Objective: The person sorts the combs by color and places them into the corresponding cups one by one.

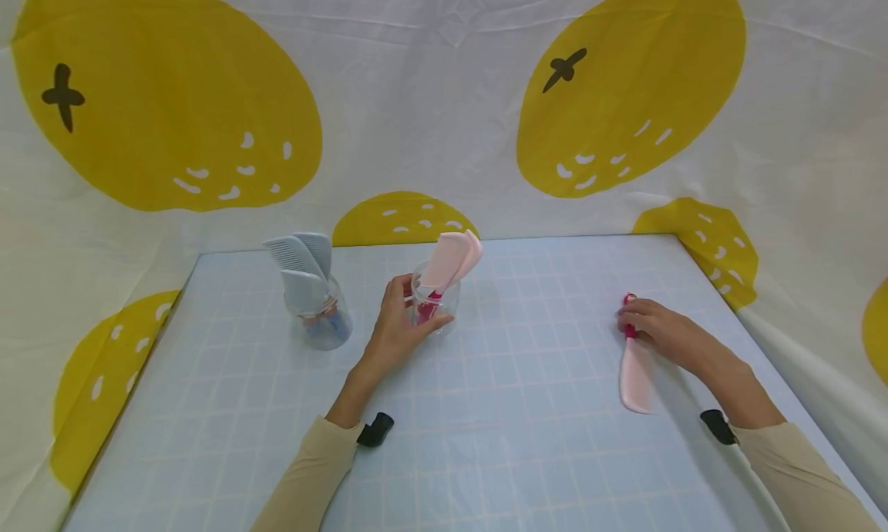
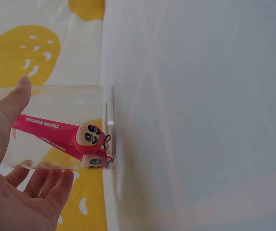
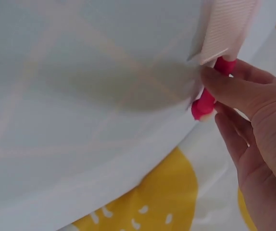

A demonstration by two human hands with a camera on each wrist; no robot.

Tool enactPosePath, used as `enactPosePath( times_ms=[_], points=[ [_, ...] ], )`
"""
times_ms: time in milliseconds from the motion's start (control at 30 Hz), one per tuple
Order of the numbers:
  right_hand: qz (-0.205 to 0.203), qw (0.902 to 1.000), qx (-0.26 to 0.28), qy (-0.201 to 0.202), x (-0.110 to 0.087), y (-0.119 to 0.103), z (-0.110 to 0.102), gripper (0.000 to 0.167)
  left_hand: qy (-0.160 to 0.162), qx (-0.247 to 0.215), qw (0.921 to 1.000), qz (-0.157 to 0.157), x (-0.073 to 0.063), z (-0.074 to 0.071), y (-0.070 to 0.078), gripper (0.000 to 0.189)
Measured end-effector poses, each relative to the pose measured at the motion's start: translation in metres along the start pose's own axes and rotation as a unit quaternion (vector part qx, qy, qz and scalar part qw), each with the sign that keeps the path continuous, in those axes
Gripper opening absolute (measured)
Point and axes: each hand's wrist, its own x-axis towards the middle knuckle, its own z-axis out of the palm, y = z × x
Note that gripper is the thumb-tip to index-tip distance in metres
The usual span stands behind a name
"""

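My left hand [image 1: 398,328] grips a clear jar [image 1: 451,304] near the back middle of the table, thumb on one side and fingers on the other. Inside the jar, pink combs [image 1: 446,258] stand with their heads up; the left wrist view shows their red handles [image 2: 51,129] ending in small cartoon faces at the bottom. On the right of the table my right hand [image 1: 662,331] pinches the red handle of another pink comb [image 1: 634,378]. Its pale toothed head points toward me. In the right wrist view, thumb and fingers close around that handle [image 3: 206,102].
Left of my left hand stands a second clear jar [image 1: 326,328] holding several light blue combs [image 1: 301,258], with a cord around it. The table [image 1: 499,439] has a pale blue checked cover. Behind it hangs a white cloth [image 1: 423,116] with yellow shapes.
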Motion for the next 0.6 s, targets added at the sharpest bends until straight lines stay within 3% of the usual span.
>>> enactPosePath(
  times_ms=[367, 600],
  points=[
    [0.101, 0.9918, 0.053, -0.058, 0.003, -0.011, -0.013, 0.027, 0.003, 0.012, 0.9999, -0.002, 0.000, 0.001, -0.001, 0.080],
    [0.102, 0.9923, 0.057, -0.042, 0.001, -0.014, -0.013, 0.030, 0.004, 0.014, 0.9999, -0.004, 0.000, 0.002, -0.001, 0.081]
  ],
)
